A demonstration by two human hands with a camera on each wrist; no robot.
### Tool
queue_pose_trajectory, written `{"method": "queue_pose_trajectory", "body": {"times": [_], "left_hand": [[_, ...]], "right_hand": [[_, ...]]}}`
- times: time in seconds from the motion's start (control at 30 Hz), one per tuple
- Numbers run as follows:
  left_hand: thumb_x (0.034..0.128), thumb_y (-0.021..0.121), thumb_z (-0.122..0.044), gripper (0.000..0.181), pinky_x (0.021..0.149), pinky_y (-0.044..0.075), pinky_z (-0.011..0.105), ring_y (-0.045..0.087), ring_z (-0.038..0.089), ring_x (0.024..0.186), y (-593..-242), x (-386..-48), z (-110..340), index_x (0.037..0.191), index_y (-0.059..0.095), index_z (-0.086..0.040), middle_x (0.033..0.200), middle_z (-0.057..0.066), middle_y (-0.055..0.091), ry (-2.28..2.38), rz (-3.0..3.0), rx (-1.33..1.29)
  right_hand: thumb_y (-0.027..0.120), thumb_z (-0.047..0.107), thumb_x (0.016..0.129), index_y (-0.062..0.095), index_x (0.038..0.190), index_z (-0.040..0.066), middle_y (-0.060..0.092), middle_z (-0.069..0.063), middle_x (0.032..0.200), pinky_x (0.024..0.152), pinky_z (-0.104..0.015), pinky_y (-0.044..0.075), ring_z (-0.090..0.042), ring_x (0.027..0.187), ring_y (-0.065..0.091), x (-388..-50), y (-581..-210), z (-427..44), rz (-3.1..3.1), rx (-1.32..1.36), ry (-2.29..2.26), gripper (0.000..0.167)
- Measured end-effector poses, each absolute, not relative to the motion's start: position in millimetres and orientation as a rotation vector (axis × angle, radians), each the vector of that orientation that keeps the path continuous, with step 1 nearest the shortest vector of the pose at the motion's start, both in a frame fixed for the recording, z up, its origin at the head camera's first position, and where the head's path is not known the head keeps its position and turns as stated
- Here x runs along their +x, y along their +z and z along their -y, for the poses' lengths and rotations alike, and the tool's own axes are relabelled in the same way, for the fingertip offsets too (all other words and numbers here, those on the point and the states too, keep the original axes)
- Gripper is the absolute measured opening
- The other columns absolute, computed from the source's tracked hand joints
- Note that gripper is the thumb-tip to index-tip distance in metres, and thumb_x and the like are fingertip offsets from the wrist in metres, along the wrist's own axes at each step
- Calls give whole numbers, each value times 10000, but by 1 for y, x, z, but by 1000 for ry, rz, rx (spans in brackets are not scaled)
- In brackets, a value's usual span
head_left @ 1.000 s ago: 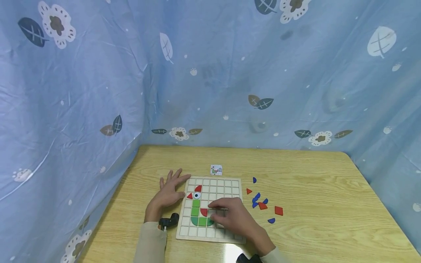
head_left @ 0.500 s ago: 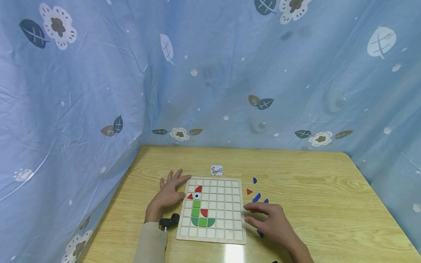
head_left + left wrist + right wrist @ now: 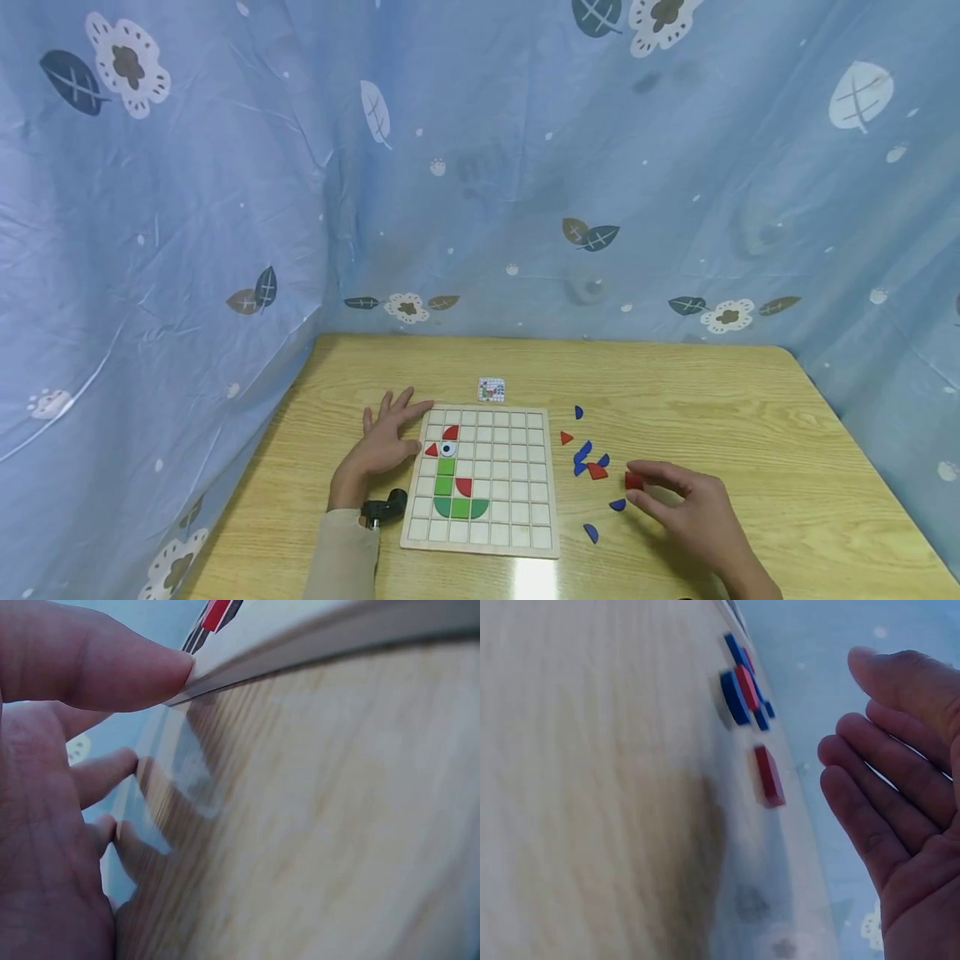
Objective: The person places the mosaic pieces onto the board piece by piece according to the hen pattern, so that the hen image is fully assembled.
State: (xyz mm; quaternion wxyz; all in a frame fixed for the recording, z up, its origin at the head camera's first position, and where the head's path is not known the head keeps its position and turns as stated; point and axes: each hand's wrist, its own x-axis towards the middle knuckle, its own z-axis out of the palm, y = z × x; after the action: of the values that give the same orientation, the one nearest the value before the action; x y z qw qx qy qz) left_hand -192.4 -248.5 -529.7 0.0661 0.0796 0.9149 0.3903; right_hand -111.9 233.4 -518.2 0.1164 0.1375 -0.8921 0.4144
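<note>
My left hand rests at the left side of the wooden grid board, fingers spread. Its thumb touches the board's edge in the left wrist view. On the board lie a white eye piece, a red triangle, red quarter-circles, green squares and green quarter-circles. To the right, my right hand has its thumb and index finger on either side of a red square piece. In the right wrist view, that red piece lies on the table, apart from the loosely bent fingers.
Several blue half-round pieces lie scattered right of the board, with a red quarter-circle and another red triangle among them. A small pattern card lies behind the board. A patterned blue curtain hangs around the table.
My right hand has moved right, from over the board to the red square piece. A green quarter-circle stays on the board where that hand was. The left hand has stayed in place.
</note>
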Motion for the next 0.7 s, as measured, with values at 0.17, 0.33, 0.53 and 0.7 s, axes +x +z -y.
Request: {"method": "queue_pose_trajectory", "body": {"times": [0.17,0.33,0.53,0.7], "left_hand": [[893,701,-36,758,1270,-215,728,-100,479,1698,-530,-193,249,1624,556,-179,1838,179,165,1156,-2749,215],[895,696,-23,755,1269,-215,730,-99,482,1697,-530,-193,249,1621,559,-179,1836,184,168,1172,-2743,210],[894,684,-32,764,1270,-212,731,-96,479,1699,-530,-193,249,1630,547,-184,1838,180,162,1170,-2741,223],[897,683,-36,764,1266,-212,737,-93,485,1697,-529,-193,249,1634,541,-180,1838,184,160,1171,-2739,237]], "right_hand": [[931,156,871,837,1203,136,853,-29,1131,827,-149,611,-67,1009,806,-118,-516,-242,2660,352,1223,345],[924,189,885,824,1240,135,843,-47,1187,840,-169,615,-116,1045,815,-122,-520,-245,2701,324,1255,373],[912,171,899,821,1241,145,842,-28,1189,867,-162,606,-68,1056,796,-124,-526,-246,2745,295,1306,356],[910,117,890,829,1217,167,846,10,1160,882,-123,580,-7,1056,769,-125,-529,-247,2756,285,1284,340]]}}
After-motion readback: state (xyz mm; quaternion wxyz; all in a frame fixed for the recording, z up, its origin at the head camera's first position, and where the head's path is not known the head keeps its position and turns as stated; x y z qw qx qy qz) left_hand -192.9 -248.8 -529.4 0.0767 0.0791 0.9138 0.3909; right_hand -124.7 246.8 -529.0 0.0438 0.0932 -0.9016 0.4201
